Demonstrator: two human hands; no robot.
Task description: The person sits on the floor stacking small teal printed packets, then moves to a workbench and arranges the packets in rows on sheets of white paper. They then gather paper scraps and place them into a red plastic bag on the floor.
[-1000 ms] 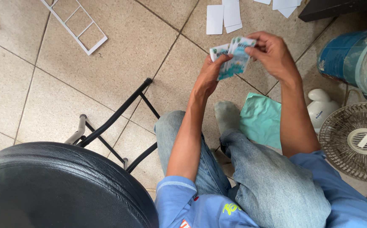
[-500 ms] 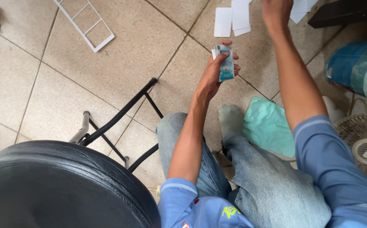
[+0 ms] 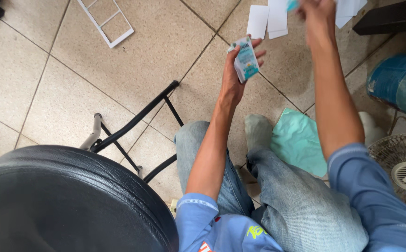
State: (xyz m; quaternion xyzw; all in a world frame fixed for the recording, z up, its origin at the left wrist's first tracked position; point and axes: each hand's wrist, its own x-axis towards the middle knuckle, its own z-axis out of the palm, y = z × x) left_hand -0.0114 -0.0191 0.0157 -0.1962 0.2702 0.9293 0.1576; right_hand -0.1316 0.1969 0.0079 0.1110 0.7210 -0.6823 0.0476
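1. The left hand (image 3: 235, 77), upper centre of the frame, is clamped around a small stack of teal-and-white cards (image 3: 246, 59), long axis tilted up and slightly left.
2. The right hand (image 3: 319, 14), at the top edge, lies up and right of the stack, above white cards (image 3: 268, 21) on the tiled floor (image 3: 63, 84).
3. Its fingers are cut off; a teal sliver shows there, but its grip cannot be told.

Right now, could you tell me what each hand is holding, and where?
The left hand grips a small stack of cards by its long edges. The right hand pinches one card by an end.
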